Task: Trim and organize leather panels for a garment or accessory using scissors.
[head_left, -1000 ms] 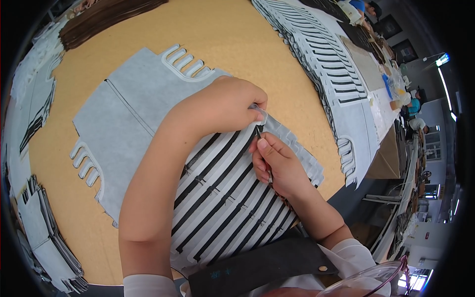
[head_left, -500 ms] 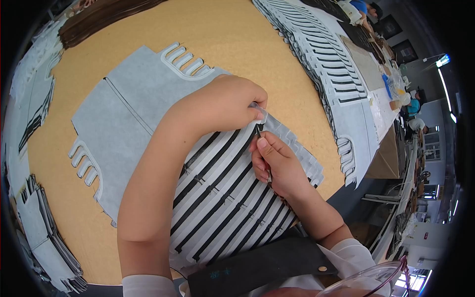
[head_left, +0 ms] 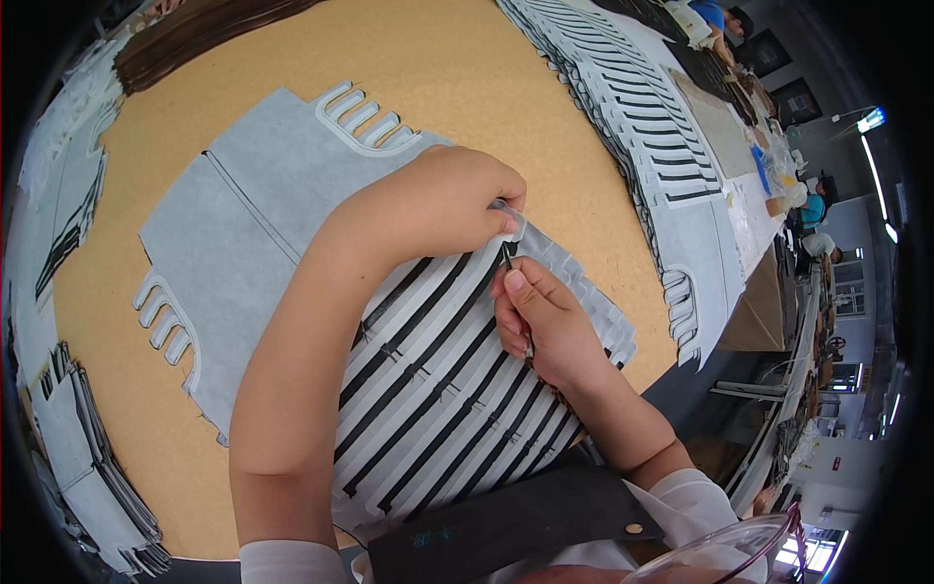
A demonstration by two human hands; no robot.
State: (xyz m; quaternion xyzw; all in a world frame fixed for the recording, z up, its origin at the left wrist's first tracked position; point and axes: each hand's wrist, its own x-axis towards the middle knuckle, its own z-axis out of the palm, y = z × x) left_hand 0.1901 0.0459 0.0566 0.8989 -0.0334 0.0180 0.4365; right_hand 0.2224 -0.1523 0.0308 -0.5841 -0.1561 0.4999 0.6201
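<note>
R hand (head_left: 541, 316) pinching slim tool (head_left: 507, 259), middle hid; L hand (head_left: 462, 202) pinching striped panel (head_left: 443, 389), grip partly hid.

No words or numbers can be read clearly. Small blue-green marks (head_left: 433, 537), like handwriting, stand on the black panel (head_left: 545, 501) across the person's front, too blurred to make out. A small dark red sign (head_left: 838, 463) on the far wall (head_left: 861, 487) is too tiny to read.
</note>
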